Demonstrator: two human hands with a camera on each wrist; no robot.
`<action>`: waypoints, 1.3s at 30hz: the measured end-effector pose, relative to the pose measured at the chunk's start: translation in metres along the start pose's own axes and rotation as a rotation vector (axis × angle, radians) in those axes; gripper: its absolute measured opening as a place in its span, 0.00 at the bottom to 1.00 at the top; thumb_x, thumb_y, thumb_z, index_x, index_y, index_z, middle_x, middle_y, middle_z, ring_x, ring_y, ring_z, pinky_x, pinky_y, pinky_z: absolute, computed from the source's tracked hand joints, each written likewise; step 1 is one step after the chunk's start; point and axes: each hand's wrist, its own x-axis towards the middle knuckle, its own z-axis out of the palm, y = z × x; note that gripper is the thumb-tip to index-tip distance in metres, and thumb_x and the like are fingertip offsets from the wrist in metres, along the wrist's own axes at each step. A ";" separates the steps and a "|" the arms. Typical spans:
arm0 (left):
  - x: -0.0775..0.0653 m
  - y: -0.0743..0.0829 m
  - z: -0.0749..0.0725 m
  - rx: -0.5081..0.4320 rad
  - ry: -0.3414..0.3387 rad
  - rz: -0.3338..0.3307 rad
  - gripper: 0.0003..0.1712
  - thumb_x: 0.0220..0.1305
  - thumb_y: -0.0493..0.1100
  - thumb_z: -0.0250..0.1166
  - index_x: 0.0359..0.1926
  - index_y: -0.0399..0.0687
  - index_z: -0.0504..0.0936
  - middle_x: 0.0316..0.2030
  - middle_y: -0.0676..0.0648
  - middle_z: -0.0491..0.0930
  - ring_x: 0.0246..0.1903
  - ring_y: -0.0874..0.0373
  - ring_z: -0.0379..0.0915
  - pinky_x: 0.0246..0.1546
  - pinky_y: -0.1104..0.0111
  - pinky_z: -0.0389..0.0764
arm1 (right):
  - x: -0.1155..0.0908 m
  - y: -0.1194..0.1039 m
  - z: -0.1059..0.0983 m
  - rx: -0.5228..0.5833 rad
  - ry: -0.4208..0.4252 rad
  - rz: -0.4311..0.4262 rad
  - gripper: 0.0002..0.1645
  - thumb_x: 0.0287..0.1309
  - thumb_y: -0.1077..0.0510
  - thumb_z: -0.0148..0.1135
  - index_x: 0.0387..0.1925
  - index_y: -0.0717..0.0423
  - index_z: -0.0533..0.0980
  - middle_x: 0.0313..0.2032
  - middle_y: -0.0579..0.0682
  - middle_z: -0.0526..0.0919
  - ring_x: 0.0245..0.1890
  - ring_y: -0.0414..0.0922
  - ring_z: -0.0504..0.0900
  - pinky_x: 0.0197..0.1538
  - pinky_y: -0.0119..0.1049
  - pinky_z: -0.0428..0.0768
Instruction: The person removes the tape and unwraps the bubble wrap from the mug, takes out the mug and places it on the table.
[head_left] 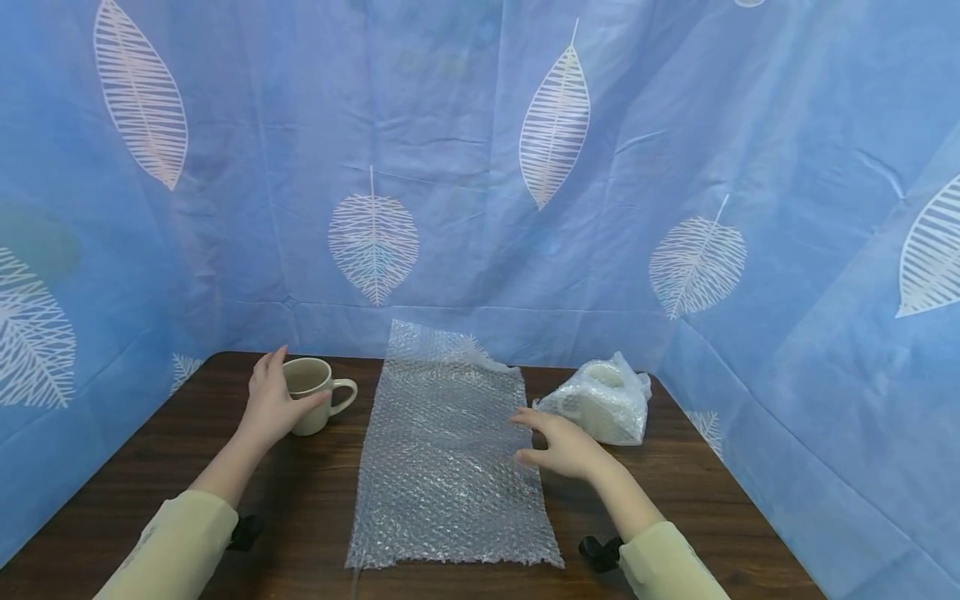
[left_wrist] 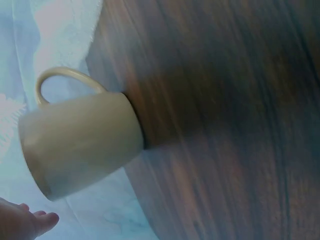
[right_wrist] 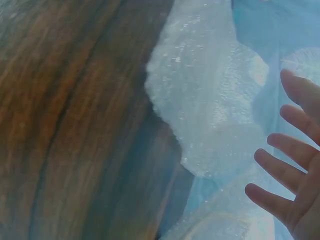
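Observation:
A cream mug [head_left: 312, 422] stands upright at the table's left, its handle to the right. My left hand [head_left: 272, 404] is beside it, thumb and fingers spread around its near side. In the left wrist view, a gap shows between the fingertips [left_wrist: 46, 223] and the mug [left_wrist: 82, 142]. A sheet of bubble wrap [head_left: 450, 475] lies flat in the middle. Over its right edge hovers my right hand [head_left: 558, 446], fingers spread and holding nothing. The right wrist view shows those fingers [right_wrist: 280, 170] apart from the bubble wrap [right_wrist: 200, 75].
At the right back of the dark wooden table [head_left: 300, 517] sits a bundle [head_left: 611, 412] in bubble wrap, with a pale round rim showing through. A blue curtain [head_left: 465, 250] with white leaf prints surrounds the back and sides. Both wrists carry black devices.

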 end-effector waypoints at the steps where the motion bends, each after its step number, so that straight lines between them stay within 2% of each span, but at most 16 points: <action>1: 0.000 0.003 0.000 -0.002 0.005 0.006 0.60 0.59 0.56 0.68 0.74 0.35 0.37 0.69 0.25 0.35 0.65 0.23 0.32 0.51 0.29 0.56 | -0.001 0.000 -0.001 0.005 0.014 0.000 0.34 0.60 0.47 0.64 0.67 0.48 0.68 0.69 0.54 0.60 0.66 0.56 0.62 0.60 0.57 0.66; 9: -0.003 0.026 0.009 -0.006 0.049 0.089 0.54 0.63 0.62 0.61 0.74 0.37 0.44 0.70 0.27 0.35 0.66 0.25 0.33 0.52 0.30 0.55 | -0.009 -0.002 -0.013 0.024 0.137 0.002 0.37 0.60 0.42 0.63 0.67 0.50 0.67 0.68 0.54 0.63 0.64 0.55 0.65 0.60 0.56 0.67; 15: -0.005 0.045 0.019 -0.026 0.017 0.130 0.53 0.64 0.62 0.60 0.75 0.40 0.43 0.71 0.31 0.33 0.68 0.28 0.35 0.55 0.33 0.56 | -0.016 -0.004 -0.020 0.058 0.194 0.030 0.39 0.60 0.38 0.61 0.68 0.49 0.65 0.69 0.55 0.62 0.65 0.58 0.64 0.59 0.59 0.67; 21: -0.009 0.063 0.031 -0.041 -0.023 0.170 0.52 0.64 0.59 0.61 0.75 0.41 0.43 0.72 0.33 0.33 0.69 0.30 0.35 0.57 0.35 0.56 | -0.022 -0.001 -0.028 0.116 0.281 0.026 0.37 0.61 0.42 0.62 0.68 0.50 0.65 0.68 0.57 0.63 0.63 0.60 0.66 0.57 0.60 0.68; 29: -0.016 0.081 0.048 -0.043 -0.065 0.237 0.50 0.63 0.54 0.64 0.74 0.41 0.46 0.71 0.33 0.44 0.69 0.33 0.40 0.59 0.36 0.55 | -0.028 0.002 -0.037 0.189 0.351 0.056 0.35 0.62 0.49 0.63 0.69 0.51 0.64 0.67 0.58 0.65 0.64 0.60 0.64 0.59 0.60 0.66; 33: -0.019 0.088 0.057 -0.085 -0.100 0.241 0.49 0.64 0.54 0.64 0.74 0.43 0.47 0.71 0.35 0.47 0.69 0.36 0.43 0.59 0.37 0.56 | -0.032 0.005 -0.040 0.201 0.397 0.056 0.35 0.62 0.49 0.63 0.68 0.52 0.65 0.65 0.58 0.66 0.64 0.58 0.64 0.60 0.59 0.66; 39: -0.021 0.098 0.071 -0.148 -0.152 0.220 0.49 0.64 0.55 0.64 0.74 0.46 0.47 0.72 0.37 0.45 0.69 0.38 0.45 0.59 0.39 0.59 | -0.036 0.011 -0.041 0.249 0.432 0.089 0.35 0.63 0.51 0.62 0.68 0.54 0.64 0.66 0.59 0.65 0.64 0.59 0.64 0.61 0.59 0.65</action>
